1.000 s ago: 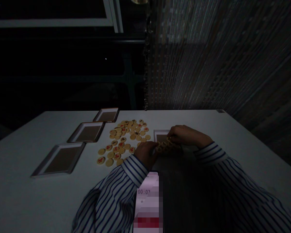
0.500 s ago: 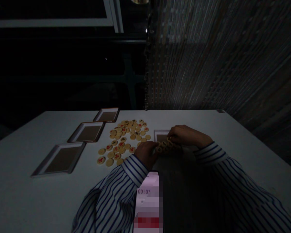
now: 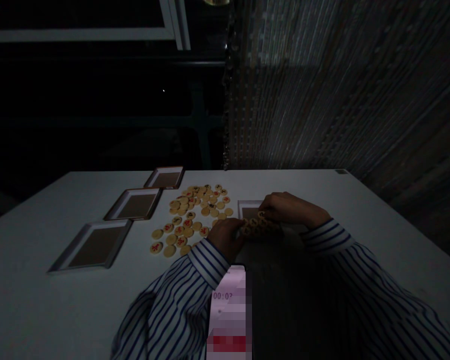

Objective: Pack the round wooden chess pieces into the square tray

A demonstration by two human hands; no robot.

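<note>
Round wooden xiangqi pieces (image 3: 253,222) are stacked in a short block of rows in front of me, dark characters showing on several. My left hand (image 3: 227,237) is curled at the block's left end, its fingertips against the pieces there. From the right, my right hand (image 3: 285,207) pinches the top piece at that end (image 3: 261,214). Its lower fingers are hidden behind the pieces. Just behind the block lies a shallow tray (image 3: 249,204), partly covered by the right hand and the stack. Loose xiangqi pieces (image 3: 188,232), some with red or black characters, others blank side up, spread left of my left hand.
Three shallow trays stand in a diagonal line on the left: a grey one (image 3: 93,245), a brown-edged one (image 3: 135,205) and a farther one (image 3: 165,178). Below my wrists is a lit phone (image 3: 228,305) with a timer. A bead curtain (image 3: 303,100) hangs behind the white table (image 3: 22,280).
The piece at my right fingertips was tilted and now lies flatter on the top row. Both hands have barely moved.
</note>
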